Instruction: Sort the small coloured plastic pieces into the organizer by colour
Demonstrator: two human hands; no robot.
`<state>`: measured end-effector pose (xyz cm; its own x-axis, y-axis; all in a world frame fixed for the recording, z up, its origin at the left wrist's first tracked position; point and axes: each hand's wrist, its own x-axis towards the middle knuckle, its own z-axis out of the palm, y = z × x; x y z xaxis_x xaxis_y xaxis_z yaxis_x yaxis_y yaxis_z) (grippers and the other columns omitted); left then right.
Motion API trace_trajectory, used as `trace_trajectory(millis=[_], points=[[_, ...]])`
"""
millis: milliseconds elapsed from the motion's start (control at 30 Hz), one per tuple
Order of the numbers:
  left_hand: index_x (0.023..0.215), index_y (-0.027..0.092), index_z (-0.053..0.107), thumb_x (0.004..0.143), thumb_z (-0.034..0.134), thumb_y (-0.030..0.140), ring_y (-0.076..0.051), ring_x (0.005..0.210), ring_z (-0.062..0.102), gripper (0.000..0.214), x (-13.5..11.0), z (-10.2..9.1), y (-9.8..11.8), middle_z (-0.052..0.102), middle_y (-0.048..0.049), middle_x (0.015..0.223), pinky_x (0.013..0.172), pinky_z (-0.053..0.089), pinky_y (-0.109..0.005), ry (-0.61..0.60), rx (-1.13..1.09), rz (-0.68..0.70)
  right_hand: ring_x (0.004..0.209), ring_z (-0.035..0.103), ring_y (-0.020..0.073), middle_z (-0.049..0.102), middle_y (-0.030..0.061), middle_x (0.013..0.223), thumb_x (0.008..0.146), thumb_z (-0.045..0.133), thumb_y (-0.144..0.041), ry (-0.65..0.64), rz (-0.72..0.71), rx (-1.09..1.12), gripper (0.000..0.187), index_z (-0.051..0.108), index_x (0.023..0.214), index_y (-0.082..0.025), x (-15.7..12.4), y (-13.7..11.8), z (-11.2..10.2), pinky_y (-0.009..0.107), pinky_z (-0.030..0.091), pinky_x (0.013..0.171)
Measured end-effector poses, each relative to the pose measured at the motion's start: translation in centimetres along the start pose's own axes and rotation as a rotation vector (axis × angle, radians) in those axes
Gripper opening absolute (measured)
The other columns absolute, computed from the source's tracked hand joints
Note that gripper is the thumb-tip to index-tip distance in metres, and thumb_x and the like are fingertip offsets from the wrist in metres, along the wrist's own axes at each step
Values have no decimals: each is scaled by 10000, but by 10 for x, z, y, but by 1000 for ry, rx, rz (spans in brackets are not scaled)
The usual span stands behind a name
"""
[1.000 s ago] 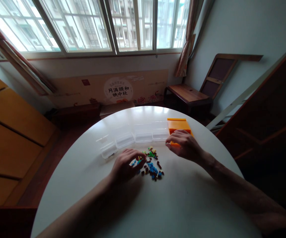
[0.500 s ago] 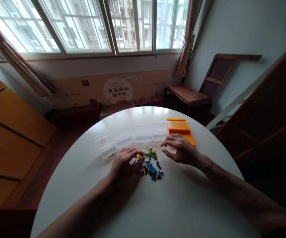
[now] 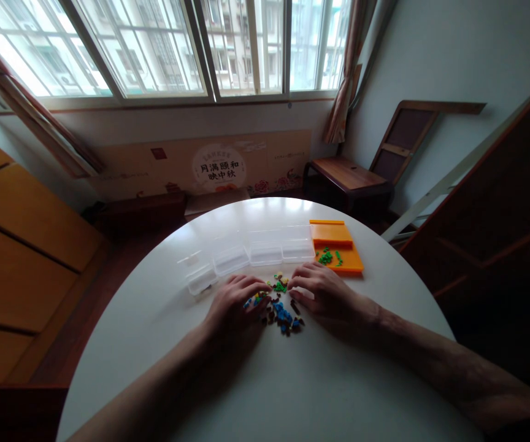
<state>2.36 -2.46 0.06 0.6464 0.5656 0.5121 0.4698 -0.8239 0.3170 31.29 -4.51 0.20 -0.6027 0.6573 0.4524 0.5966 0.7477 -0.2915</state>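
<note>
A pile of small building-block pieces lies in the middle of the table, with blue pieces in front, green pieces behind, and brown and yellow ones among them. My left hand rests at the pile's left side, fingers bent and thumb apart, some coloured pieces showing between them. From the right, my right hand reaches to the pile's edge by the green pieces, its fingers curved and parted. I see nothing held in either hand. Behind the right hand, more green pieces lie in an orange tray.
Clear plastic boxes stand in a curved row behind the pile, left of the orange tray. All this is on a round white table. Beyond its far edge are a wooden chair and a printed cardboard panel.
My right hand has moved left and toward me, from in front of the orange tray to the pile, uncovering the green pieces in the tray. My left hand has barely shifted.
</note>
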Motion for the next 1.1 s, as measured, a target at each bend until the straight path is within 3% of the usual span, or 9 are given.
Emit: trace_trajectory(millis=[133, 500, 833, 967, 1100], points=[[1121, 266, 782, 1053, 700, 318, -209, 926, 755, 118, 1, 0, 1, 830, -40, 1065, 874, 533, -368, 1, 0, -1, 990, 671, 237, 757, 72, 1080, 1068, 651, -221, 9, 44, -11, 129, 757, 1142, -228, -1, -1, 8, 380, 502, 953], [1126, 265, 777, 1056, 703, 313, -211, 937, 758, 113, 2, 0, 1, 828, -37, 1067, 863, 524, -357, 2, 6, 11, 992, 710, 215, 779, 25, 1031, 958, 733, -136, -33, 62, 97, 105, 744, 973, -240, 1, -2, -1, 347, 489, 972], [1103, 268, 789, 1041, 717, 322, -206, 922, 760, 109, 2, 1, 1, 830, -36, 1052, 882, 547, -368, 14, 14, -4, 958, 685, 221, 769, 36, 1007, 997, 734, -217, -80, 51, 20, 35, 719, 968, -229, 0, -10, -2, 362, 456, 941], [1103, 269, 788, 1033, 718, 301, -205, 917, 761, 104, 2, 0, 2, 827, -33, 1045, 880, 554, -365, 20, 22, 4, 967, 680, 229, 765, 59, 1024, 1045, 679, -208, -50, -20, -42, 34, 709, 1032, -216, 2, -8, 4, 365, 457, 935], [1121, 269, 790, 1038, 707, 302, -208, 918, 759, 122, 1, 0, 1, 828, -46, 1067, 878, 557, -369, 24, 25, 3, 938, 681, 231, 762, 73, 996, 1093, 600, -194, 51, 24, -61, 109, 682, 1023, -207, 0, 3, -11, 361, 468, 915]])
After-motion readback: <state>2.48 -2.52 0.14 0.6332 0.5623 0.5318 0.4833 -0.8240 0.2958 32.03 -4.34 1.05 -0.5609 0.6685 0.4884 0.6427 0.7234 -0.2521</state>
